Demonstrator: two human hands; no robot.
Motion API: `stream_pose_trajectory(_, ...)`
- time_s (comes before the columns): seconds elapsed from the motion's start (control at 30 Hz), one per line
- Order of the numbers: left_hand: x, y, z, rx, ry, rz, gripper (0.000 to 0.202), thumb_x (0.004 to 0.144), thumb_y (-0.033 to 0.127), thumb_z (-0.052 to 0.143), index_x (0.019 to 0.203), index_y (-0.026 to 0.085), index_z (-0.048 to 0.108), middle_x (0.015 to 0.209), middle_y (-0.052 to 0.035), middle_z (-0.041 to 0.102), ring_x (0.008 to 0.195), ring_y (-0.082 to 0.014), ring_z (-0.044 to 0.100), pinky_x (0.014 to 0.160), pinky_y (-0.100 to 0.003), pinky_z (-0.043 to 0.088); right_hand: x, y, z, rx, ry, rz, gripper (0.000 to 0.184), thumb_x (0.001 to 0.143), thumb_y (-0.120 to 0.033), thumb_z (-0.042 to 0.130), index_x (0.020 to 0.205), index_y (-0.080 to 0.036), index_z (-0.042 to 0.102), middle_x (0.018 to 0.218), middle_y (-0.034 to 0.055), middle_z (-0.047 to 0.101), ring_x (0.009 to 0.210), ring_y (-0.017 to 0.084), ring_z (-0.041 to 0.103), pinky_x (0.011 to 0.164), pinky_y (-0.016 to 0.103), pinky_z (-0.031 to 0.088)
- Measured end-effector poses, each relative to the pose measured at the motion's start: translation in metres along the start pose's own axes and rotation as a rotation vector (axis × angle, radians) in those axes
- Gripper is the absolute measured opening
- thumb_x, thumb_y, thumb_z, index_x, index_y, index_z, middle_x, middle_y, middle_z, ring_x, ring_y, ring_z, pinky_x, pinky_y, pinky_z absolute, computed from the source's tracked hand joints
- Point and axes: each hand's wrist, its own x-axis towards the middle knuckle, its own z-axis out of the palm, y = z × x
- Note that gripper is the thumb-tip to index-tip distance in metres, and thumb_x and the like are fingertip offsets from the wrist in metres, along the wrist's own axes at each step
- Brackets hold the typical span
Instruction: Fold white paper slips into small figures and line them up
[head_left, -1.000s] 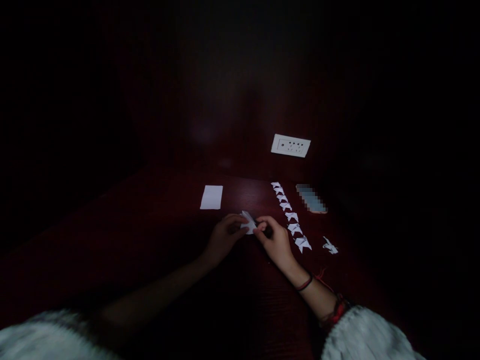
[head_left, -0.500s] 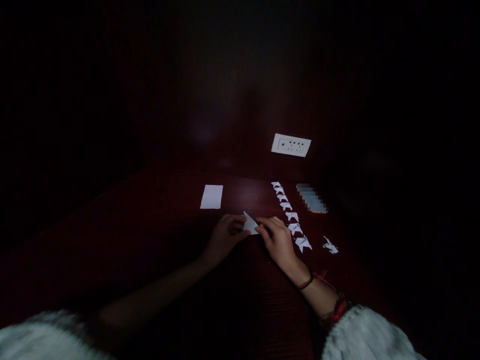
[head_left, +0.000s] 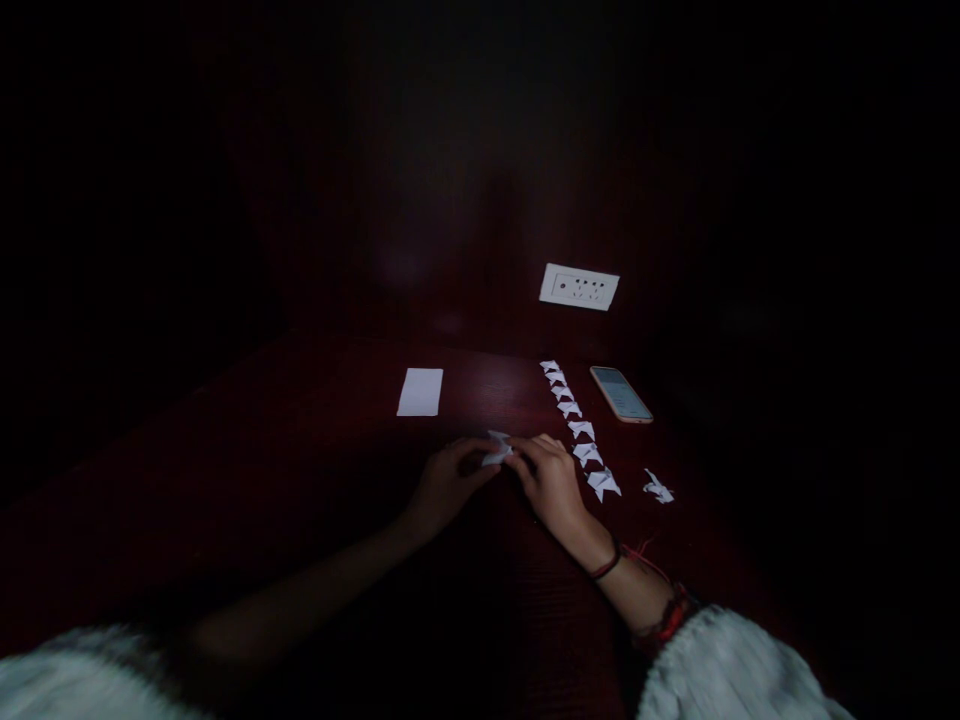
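Observation:
Between both hands, just above the dark red table, is a small piece of folded white paper (head_left: 496,449). My left hand (head_left: 450,482) pinches its left side with thumb and fingers. At its right side, the thumb and forefinger of my right hand (head_left: 553,478) are closed on it. Fingertips cover part of the paper, so its exact shape is partly hidden. Close to my right hand runs a row of several folded white paper figures (head_left: 582,429), set one behind another.
A white sheet of paper (head_left: 420,392) lies left of the hands, farther back. Right of the row are a phone (head_left: 622,395) with a lit screen and a separate folded paper piece (head_left: 658,487). A white socket plate (head_left: 579,287) is on the wall behind.
The paper between the hands was a plain pointed triangle; now it is lower and notched at the top. Both hands keep nearly the same place, the fingers closer together.

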Motion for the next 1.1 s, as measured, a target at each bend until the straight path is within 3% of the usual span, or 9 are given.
stream_pose_trajectory(0.37, 0.002, 0.01, -0.003, 0.243, 0.123, 0.164, 0.009, 0.073, 0.019, 0.051, 0.081, 0.019, 0.055, 0.082, -0.0011, 0.052, 0.074, -0.0128, 0.05, 0.063, -0.026, 0.042, 0.0, -0.003, 0.0, 0.109, 0.02, 0.052, 0.018, 0.074, -0.019, 0.048, 0.088, -0.019, 0.059, 0.076, 0.0033, 0.06, 0.073, 0.015, 0.05, 0.067, 0.027, 0.037)
stream_pose_trajectory(0.7, 0.003, 0.012, -0.003, 0.292, 0.104, 0.168, 0.009, 0.074, 0.017, 0.048, 0.08, 0.02, 0.054, 0.078, 0.0002, 0.051, 0.072, -0.0131, 0.05, 0.065, -0.026, 0.04, 0.002, -0.005, 0.001, 0.108, 0.047, 0.062, 0.014, 0.073, -0.017, 0.048, 0.081, -0.018, 0.06, 0.073, 0.0037, 0.059, 0.072, 0.015, 0.051, 0.066, 0.027, 0.037)
stream_pose_trajectory(1.1, 0.002, 0.009, -0.005, 0.407, 0.072, 0.237, 0.011, 0.079, 0.016, 0.041, 0.074, 0.017, 0.05, 0.076, -0.0005, 0.047, 0.071, -0.0128, 0.046, 0.066, -0.025, 0.037, 0.005, 0.008, 0.006, 0.243, -0.04, 0.059, 0.016, 0.072, -0.023, 0.05, 0.083, -0.02, 0.061, 0.076, 0.0014, 0.062, 0.069, 0.013, 0.054, 0.065, 0.023, 0.041)
